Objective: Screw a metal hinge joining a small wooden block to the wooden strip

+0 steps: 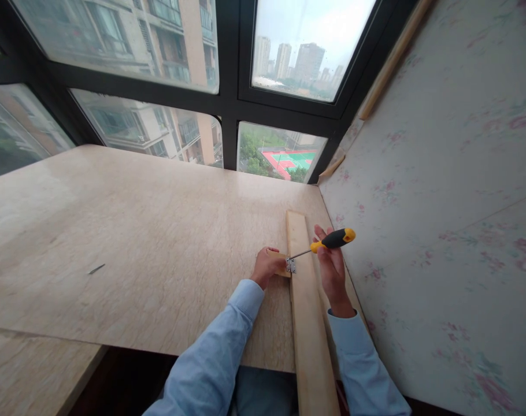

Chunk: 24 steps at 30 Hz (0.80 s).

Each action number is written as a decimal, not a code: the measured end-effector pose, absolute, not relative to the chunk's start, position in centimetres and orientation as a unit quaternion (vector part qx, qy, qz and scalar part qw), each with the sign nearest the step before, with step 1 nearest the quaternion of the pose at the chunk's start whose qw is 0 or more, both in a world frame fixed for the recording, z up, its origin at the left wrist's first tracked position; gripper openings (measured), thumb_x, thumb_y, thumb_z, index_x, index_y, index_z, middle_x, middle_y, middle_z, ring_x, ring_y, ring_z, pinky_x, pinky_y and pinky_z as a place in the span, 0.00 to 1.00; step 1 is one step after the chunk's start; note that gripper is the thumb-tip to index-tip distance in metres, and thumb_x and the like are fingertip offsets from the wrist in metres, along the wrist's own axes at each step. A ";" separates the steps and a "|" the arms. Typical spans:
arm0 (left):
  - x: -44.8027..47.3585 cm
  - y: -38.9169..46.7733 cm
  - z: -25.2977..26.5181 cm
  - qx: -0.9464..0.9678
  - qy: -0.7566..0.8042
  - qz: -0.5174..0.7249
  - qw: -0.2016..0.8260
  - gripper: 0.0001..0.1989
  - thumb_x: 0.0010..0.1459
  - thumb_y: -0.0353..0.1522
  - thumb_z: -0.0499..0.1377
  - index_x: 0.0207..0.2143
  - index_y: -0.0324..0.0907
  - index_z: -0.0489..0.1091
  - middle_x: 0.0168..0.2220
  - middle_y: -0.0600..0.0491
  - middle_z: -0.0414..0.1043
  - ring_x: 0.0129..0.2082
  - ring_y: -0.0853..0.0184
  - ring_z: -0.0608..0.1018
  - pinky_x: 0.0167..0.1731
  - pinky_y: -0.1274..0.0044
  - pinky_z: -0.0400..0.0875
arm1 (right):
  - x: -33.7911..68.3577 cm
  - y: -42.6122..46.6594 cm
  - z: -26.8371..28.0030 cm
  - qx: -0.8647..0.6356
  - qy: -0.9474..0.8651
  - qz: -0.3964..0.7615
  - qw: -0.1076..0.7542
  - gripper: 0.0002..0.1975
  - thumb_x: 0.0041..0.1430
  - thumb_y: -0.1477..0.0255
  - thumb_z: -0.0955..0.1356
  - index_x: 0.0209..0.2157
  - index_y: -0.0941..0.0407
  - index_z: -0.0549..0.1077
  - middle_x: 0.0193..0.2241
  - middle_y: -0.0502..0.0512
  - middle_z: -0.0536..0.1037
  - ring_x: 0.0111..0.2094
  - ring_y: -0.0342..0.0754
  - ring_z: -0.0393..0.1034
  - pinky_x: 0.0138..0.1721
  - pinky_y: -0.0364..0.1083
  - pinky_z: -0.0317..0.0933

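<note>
Head view: right hand (332,268) pinches the screwdriver (334,238), shaft slanting toward eight o'clock, tip at the metal hinge (292,266); left hand (268,267), nearer, pinches a small wooden block (282,273) at the hinge's nine o'clock. The long board (308,329) runs twelve to six.

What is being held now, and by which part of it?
The right grip holds the screwdriver by its handle. The left grip holds the small wooden piece near the hinge; exact finger placement is partly hidden.

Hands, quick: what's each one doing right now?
Left hand: closed, holding a small wood piece.
Right hand: holding a yellow-and-black screwdriver.
</note>
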<state>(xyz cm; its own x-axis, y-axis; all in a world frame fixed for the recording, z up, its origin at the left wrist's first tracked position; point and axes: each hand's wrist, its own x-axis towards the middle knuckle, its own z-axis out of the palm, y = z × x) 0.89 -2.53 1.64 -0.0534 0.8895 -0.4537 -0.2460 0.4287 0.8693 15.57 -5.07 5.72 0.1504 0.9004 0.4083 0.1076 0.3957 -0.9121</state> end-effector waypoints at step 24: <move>0.7 -2.5 2.0 0.311 0.559 0.465 0.611 0.23 0.32 0.23 0.65 0.35 0.38 0.66 0.24 0.56 0.70 0.22 0.69 0.73 0.21 0.79 0.68 | 16.7 -4.8 6.2 -0.437 -0.562 0.353 0.606 0.18 0.51 0.67 0.75 0.43 0.53 0.71 0.40 0.55 0.80 0.44 0.54 0.75 0.52 0.58 0.65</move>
